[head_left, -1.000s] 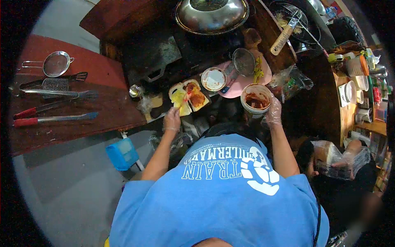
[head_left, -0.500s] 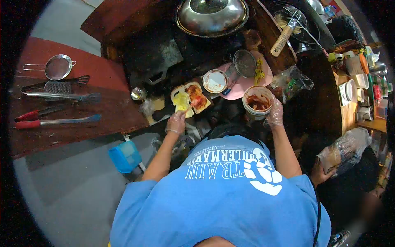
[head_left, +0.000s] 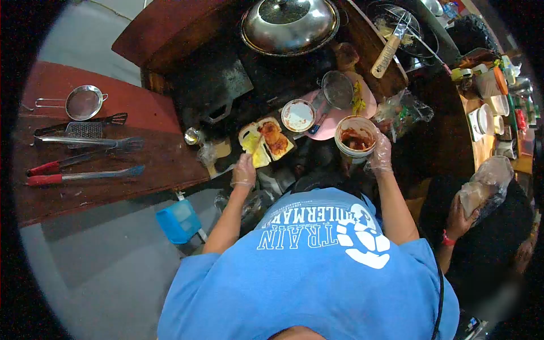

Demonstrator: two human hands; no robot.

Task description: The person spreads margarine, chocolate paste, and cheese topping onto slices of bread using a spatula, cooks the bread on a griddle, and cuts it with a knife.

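Observation:
Two slices of bread lie side by side near my left hand (head_left: 244, 171), which wears a clear plastic glove. The left bread slice (head_left: 259, 157) has a yellow spread on it; red sauce covers much of the right bread slice (head_left: 278, 147). My left fingers are closed round a thin spreading utensil, its tip over the left slice and mostly hard to make out. In my gloved right hand (head_left: 381, 156) is a white tub (head_left: 354, 153), tilted towards me, with red sauce inside and smeared on its wall. A sauce-stained white lid (head_left: 298, 115) rests beyond the bread.
A pink board (head_left: 362, 102) carries a strainer (head_left: 336, 89) and some greens. Behind stands a lidded metal wok (head_left: 289, 25). Tongs (head_left: 85, 174), a grater and a sieve (head_left: 84, 102) lie on the left counter. At right, another person's hand (head_left: 460, 218) holds a plastic-wrapped package.
The utensil tip has moved from the red-sauced slice's edge onto the left slice, where red now shows. The other person's hand and package have shifted slightly. The tub stays in my right hand.

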